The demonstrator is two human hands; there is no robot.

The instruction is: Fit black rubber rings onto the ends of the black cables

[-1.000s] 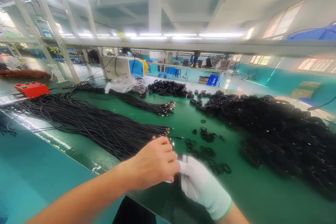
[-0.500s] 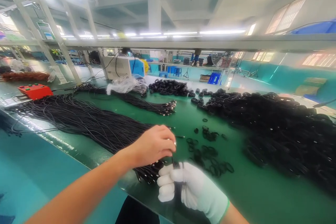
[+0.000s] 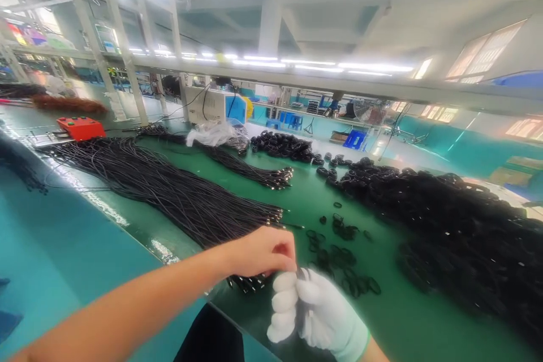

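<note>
Fingers of the bare left hand (image 3: pixel 263 251) curled down against the top of the gloved ones; impossible to tell how tightly closed or whether gripping anything. Fingers of the white-gloved right hand (image 3: pixel 328 311) wrapped around a blurred dark bundle (image 3: pixel 302 317). Left of the fingers, long black cables (image 3: pixel 182 192) along the green surface (image 3: pixel 394 319). Beyond the fingers, a smaller cable bunch (image 3: pixel 254 172). Right of the fingers, loose black rings (image 3: pixel 348 232); farther right, a large black heap (image 3: pixel 449 226).

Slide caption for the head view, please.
Bare left hand close beside the white-gloved right hand, over a green worktop with long black cables and heaped black loops.
</note>
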